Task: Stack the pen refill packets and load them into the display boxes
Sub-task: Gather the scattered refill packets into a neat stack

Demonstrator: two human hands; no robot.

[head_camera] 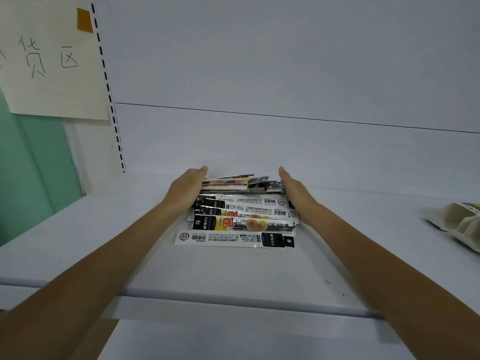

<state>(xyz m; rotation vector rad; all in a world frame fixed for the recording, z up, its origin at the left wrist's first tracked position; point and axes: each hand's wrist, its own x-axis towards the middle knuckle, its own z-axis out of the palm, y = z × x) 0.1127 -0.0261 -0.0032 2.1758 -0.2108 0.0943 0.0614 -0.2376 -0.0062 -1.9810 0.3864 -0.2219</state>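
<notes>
Head view, looking down along both bare forearms onto a white shelf (259, 268). Pen refill packets (244, 211) lie in a loose pile just below frame centre, long sides running from 9 to 3 o'clock, overlapping like shingles toward the viewer. Far part of the pile is raised and uneven, edges not lined up. Front packet (233, 239) sits at 6 o'clock of the pile, white back up, barcode at its left end and black header with a hang hole at its right; it juts out slightly to the left of the others. The packet behind it shows a black and yellow front with red print. Left hand (188, 189) is at 9 o'clock of the pile, palm inward, fingers straight and flat against the packets' left ends, thumb up: released, not clenched, pressing rather than grasping. Right hand (293, 193) mirrors it at 3 o'clock, palm inward, flat against the right ends, also released and pressing. Fingertips of both are partly hidden behind the pile. Beige carton (457, 224) lies on the shelf at 3 o'clock, well apart from the packets, cut off by the frame edge. Paper sign (52, 63) with handwritten characters hangs at 10 o'clock, a patch of orange tape (85, 20) on its upper right. Slotted upright (109, 87) runs just beside the sign. Green wall (31, 165) at 9 o'clock.
</notes>
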